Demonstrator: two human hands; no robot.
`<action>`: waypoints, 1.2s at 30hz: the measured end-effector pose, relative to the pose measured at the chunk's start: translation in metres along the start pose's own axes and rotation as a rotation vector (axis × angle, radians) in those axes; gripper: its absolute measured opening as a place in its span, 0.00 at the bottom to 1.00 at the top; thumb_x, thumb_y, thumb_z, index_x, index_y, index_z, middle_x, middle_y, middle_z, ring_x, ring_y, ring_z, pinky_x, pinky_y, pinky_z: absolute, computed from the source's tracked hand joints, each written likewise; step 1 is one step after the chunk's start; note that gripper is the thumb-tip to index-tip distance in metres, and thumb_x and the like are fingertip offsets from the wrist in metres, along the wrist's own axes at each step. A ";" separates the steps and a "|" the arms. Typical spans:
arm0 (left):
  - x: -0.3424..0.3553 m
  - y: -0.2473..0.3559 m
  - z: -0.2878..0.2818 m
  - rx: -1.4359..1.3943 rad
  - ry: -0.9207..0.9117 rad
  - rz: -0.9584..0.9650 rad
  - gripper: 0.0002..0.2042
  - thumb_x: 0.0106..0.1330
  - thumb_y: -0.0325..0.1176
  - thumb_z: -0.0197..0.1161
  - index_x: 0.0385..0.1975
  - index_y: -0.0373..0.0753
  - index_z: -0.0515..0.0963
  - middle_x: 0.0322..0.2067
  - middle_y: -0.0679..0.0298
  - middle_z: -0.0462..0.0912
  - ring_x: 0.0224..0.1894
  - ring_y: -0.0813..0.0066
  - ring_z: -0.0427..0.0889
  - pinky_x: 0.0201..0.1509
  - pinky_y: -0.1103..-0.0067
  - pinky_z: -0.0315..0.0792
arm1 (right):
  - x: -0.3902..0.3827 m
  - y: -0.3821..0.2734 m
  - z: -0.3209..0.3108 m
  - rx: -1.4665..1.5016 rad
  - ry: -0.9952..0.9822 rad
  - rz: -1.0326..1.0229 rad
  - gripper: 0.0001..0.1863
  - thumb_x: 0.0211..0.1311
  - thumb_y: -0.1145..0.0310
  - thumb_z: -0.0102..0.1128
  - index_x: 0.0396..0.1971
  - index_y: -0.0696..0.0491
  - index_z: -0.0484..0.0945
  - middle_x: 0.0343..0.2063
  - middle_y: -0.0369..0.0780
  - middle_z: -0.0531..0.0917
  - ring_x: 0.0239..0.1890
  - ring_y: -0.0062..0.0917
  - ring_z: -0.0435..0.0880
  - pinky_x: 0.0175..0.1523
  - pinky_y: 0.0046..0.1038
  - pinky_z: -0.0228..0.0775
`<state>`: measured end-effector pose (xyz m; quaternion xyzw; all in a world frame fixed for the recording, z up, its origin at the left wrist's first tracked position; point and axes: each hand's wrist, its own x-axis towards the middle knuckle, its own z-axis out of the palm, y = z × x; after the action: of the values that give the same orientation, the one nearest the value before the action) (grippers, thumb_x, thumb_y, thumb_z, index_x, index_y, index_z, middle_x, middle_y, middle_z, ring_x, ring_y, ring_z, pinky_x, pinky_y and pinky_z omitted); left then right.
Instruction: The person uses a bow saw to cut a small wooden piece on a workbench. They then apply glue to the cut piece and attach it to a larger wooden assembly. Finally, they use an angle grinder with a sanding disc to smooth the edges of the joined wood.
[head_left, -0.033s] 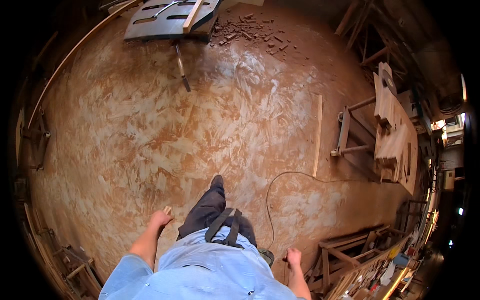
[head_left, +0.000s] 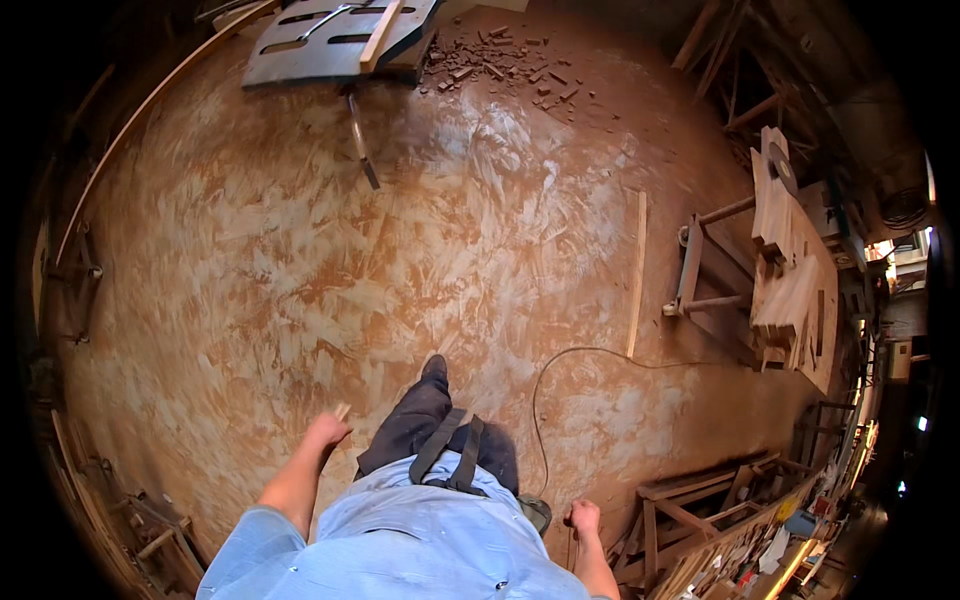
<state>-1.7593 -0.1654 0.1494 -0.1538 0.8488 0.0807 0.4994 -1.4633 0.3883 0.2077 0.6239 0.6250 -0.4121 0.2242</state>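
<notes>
My left hand [head_left: 326, 430] hangs beside my left thigh, its fingers closed round a small piece of wood [head_left: 342, 411]. Only the pale end of that piece sticks out past the fingers; the rest is hidden. On my other side, my right hand [head_left: 584, 516] hangs low with curled fingers. Whatever it holds, if anything, is hidden. Between the hands, one dark shoe [head_left: 434, 368] shows on the dusty floor [head_left: 300, 260], below my dark trousers and pale blue shirt.
A grey slotted machine table [head_left: 340, 42] with a wooden strip [head_left: 382, 36] stands ahead. Wood offcuts [head_left: 500, 65] litter the floor beside it. A long batten [head_left: 637, 270] and a cable [head_left: 538, 400] lie right. Beyond stands a wheeled trestle [head_left: 690, 265] bearing cut boards [head_left: 790, 285].
My left hand, with the piece of wood, has shifted very slightly forward and to the right. The surroundings sit a few pixels differently in the picture.
</notes>
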 end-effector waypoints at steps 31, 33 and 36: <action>0.226 0.688 -0.432 -0.396 0.114 0.071 0.24 0.58 0.37 0.62 0.56 0.42 0.72 0.40 0.45 0.83 0.44 0.45 0.82 0.50 0.58 0.74 | 0.368 -1.005 0.093 -1.095 -0.342 -0.807 0.18 0.60 0.54 0.58 0.32 0.56 0.80 0.34 0.52 0.83 0.41 0.47 0.83 0.46 0.43 0.75; 0.251 0.701 -0.458 -0.423 0.144 0.018 0.24 0.58 0.38 0.62 0.56 0.43 0.72 0.40 0.44 0.83 0.44 0.44 0.82 0.50 0.58 0.74 | 0.408 -1.071 0.129 -1.196 -0.321 -0.839 0.21 0.62 0.51 0.55 0.30 0.57 0.81 0.35 0.53 0.83 0.42 0.47 0.82 0.46 0.44 0.75; 0.285 0.709 -0.484 -0.464 0.152 -0.061 0.23 0.58 0.38 0.62 0.55 0.44 0.73 0.39 0.45 0.83 0.43 0.45 0.82 0.49 0.58 0.74 | 0.460 -1.147 0.190 -1.228 -0.314 -0.917 0.21 0.66 0.52 0.50 0.34 0.55 0.82 0.36 0.54 0.83 0.42 0.49 0.82 0.47 0.45 0.74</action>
<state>-2.5295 0.3089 0.1256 -0.2956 0.8377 0.2465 0.3874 -2.6700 0.6464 0.0054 0.0020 0.8974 -0.1275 0.4225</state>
